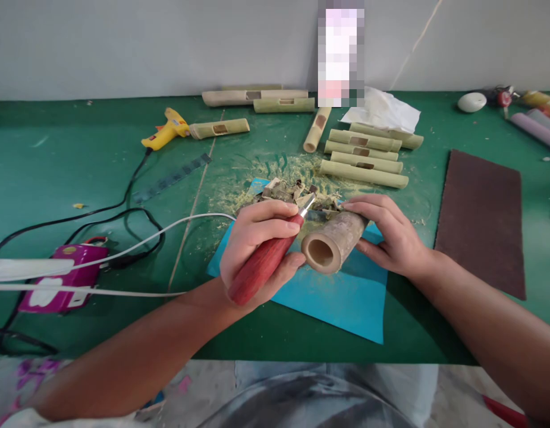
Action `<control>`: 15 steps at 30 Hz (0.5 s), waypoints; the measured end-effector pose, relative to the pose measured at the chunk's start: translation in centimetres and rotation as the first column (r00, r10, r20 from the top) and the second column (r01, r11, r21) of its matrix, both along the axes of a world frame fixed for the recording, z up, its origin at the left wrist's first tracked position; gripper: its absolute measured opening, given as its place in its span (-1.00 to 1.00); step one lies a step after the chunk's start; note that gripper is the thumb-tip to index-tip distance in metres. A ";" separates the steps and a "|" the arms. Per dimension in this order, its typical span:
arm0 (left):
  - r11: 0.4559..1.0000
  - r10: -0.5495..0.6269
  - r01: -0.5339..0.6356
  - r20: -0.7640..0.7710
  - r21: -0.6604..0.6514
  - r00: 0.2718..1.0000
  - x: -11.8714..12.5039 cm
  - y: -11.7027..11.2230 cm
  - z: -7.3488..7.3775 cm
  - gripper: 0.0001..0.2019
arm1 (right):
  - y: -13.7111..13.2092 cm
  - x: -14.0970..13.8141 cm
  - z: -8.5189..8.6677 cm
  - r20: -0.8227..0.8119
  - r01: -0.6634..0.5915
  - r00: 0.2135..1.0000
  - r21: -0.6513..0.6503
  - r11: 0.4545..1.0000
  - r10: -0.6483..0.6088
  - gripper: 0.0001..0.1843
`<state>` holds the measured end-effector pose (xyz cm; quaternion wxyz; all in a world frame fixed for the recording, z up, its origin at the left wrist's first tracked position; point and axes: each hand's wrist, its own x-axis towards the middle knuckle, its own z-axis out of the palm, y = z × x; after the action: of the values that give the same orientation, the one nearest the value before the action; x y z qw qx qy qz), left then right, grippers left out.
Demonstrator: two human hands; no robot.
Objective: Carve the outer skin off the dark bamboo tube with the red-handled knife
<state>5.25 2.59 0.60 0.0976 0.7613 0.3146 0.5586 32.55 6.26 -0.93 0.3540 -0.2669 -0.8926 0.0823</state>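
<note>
A carving tool (pixel 268 261) with a thick red wooden handle and a short metal blade lies in my left hand (pixel 257 238), whose fingers are wrapped round it. Its blade points up and away, above a heap of shavings (pixel 286 193). My right hand (pixel 386 232) grips a short, hollow bamboo tube (pixel 339 238) from its right side. The tube's open end faces me, and its outside is mottled brown. My left thumb comes close to the rim; whether it touches, I cannot tell. Under both hands lies a blue sheet (pixel 332 303).
Several cut bamboo pieces (pixel 364 172) with square openings lie behind the tube. A yellow glue gun (pixel 167 131), a magenta power box (pixel 63 276) and cables are at left. A brown sheet (pixel 480 220) lies at right, and crumpled white paper (pixel 384 110) at the back.
</note>
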 end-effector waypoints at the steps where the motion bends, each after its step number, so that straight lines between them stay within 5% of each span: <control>1: 1.000 -0.009 0.009 -0.009 -0.002 1.000 -0.1 0.0 0.1 -0.76 | 0.0 0.0 0.0 0.004 -0.002 1.000 -0.001 1.000 0.002 -0.43; 10: 0.995 -0.064 0.067 -0.041 0.069 0.997 0.0 0.4 0.7 -0.74 | -0.2 -0.2 0.1 0.025 -0.029 0.999 0.045 0.999 0.028 -0.46; 15: 0.999 0.003 0.001 0.115 -0.032 0.993 0.1 0.1 -0.1 -0.81 | -0.2 -0.1 0.1 0.022 -0.014 1.000 0.131 0.991 0.011 -0.48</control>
<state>5.31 2.67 0.54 0.1277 0.7259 0.3178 0.5964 32.44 6.09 -0.81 0.3606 -0.2383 -0.9015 0.0227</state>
